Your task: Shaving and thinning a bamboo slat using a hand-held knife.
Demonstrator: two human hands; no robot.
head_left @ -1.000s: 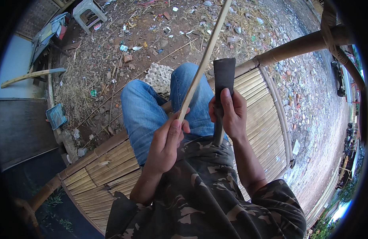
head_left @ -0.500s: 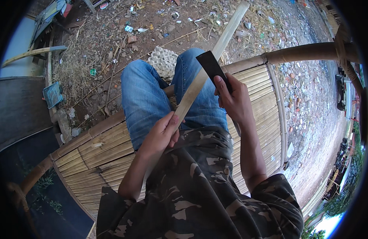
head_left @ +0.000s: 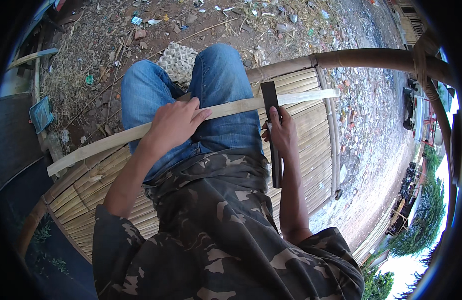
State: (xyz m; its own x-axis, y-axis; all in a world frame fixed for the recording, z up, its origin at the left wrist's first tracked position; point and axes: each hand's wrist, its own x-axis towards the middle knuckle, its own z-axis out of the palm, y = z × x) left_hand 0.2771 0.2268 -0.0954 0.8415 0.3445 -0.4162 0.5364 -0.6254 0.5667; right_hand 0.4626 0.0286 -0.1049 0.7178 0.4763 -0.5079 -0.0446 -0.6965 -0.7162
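Note:
A long pale bamboo strip (head_left: 231,108) lies across my lap, running from lower left to upper right over my blue jeans. My left hand (head_left: 173,125) rests flat on top of it above my left thigh, fingers spread. My right hand (head_left: 282,132) is closed around a dark flat-bladed chopping knife (head_left: 270,97). The blade's blunt end stands against the strip near my right knee, and its handle runs back along my forearm.
I sit on a slatted bamboo platform (head_left: 316,130) edged by a thick bamboo pole (head_left: 371,59). Below lie littered dirt ground, a white egg tray (head_left: 177,60) between my feet, a blue crate (head_left: 41,113) at left, and gravel (head_left: 376,125) at right.
The bamboo strip has swung down from pointing up and away to lying crosswise on my lap. My left hand went from gripping it to lying flat on it; the knife came down onto it.

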